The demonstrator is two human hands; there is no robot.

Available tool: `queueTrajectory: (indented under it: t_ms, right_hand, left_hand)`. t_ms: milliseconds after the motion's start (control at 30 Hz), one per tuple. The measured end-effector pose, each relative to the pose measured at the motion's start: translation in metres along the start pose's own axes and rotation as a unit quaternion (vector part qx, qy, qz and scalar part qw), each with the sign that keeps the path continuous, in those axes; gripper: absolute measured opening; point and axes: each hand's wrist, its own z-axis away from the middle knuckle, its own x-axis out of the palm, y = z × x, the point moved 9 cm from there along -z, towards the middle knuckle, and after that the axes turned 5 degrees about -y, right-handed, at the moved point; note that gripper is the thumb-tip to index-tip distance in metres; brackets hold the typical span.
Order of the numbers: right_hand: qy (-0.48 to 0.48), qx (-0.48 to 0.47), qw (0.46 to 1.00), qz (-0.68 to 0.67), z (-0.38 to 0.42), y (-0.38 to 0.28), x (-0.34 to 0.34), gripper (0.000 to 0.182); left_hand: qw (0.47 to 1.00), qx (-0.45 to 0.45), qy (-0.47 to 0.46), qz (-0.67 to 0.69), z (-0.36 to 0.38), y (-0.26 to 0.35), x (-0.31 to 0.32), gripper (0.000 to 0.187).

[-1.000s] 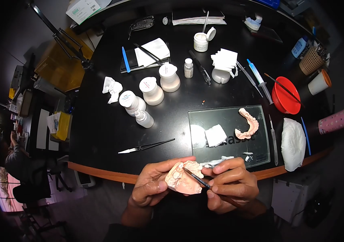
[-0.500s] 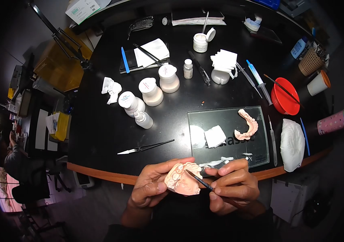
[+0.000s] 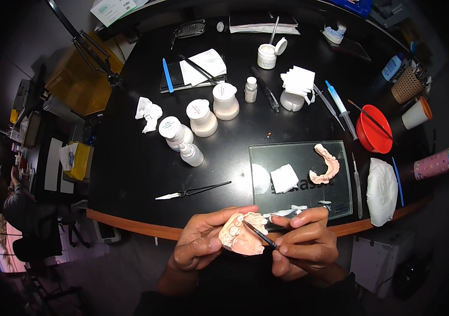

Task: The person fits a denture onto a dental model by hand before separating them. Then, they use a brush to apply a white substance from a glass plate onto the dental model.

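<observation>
My left hand (image 3: 198, 243) grips a pink plaster dental cast (image 3: 247, 245) from its left side, with the teeth facing up. Pinched in my right hand (image 3: 307, 243) is a slim dark brush (image 3: 261, 236), its tip touching or very close to a tooth on the cast. Just beyond my hands lies a glass slab (image 3: 340, 199). On it are a horseshoe-shaped dental cast (image 3: 332, 164), a folded white tissue (image 3: 284, 178) and smears of white paste (image 3: 290, 211). Black-handled tweezers (image 3: 197, 190) lie to the left.
Several powder jars (image 3: 202, 124) and a small dropper bottle (image 3: 192, 156) stand left of centre. To the right are a red bowl (image 3: 373, 138) with a brush across it, a syringe (image 3: 338, 108) and a white pad (image 3: 382, 192). An open tub (image 3: 267, 57) stands at the back.
The view has shifted slightly, so the table things sit a little further right. The cast appears turned slightly in my left hand; the brush tip stays at the teeth.
</observation>
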Motion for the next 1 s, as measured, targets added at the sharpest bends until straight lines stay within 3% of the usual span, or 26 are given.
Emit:
queueTrajectory:
  t_ms: [1000]
  right_hand:
    - [0.003,-0.007,1.0,0.007,0.0006,-0.0001,0.0004,0.018]
  left_hand:
    - [0.999,0.018,0.033,-0.003,-0.0032,0.002,0.0034,0.097]
